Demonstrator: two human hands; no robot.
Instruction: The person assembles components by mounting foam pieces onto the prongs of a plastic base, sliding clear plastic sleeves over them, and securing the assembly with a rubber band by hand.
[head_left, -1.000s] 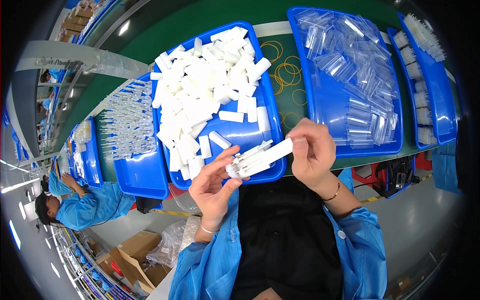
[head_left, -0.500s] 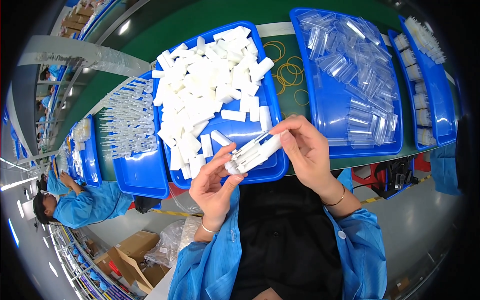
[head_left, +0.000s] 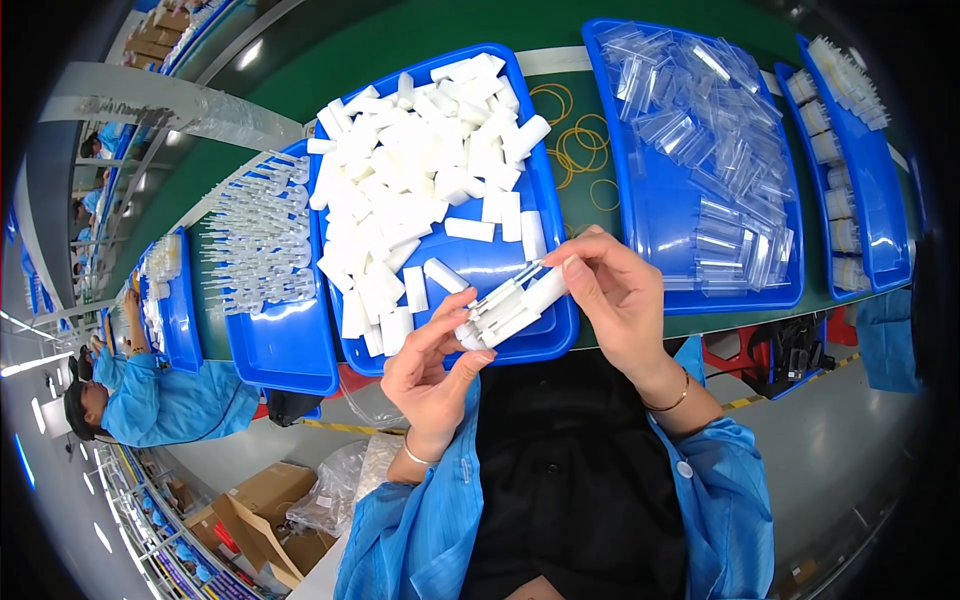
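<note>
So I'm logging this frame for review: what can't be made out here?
- Head view: how many white tubes in the bundle; left hand and right hand cover its ends.
- Clear sleeves in the right tray: contents lost to glare.
- Far-right tray: cut off at the rim.

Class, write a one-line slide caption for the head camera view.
Two bare hands, left hand and right hand, hold a bundle of small white plastic tubes over a blue plastic tray of loose ones.

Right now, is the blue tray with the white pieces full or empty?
Mostly full: white plastic pieces heap over the blue tray, leaving its near corner bare.
</note>
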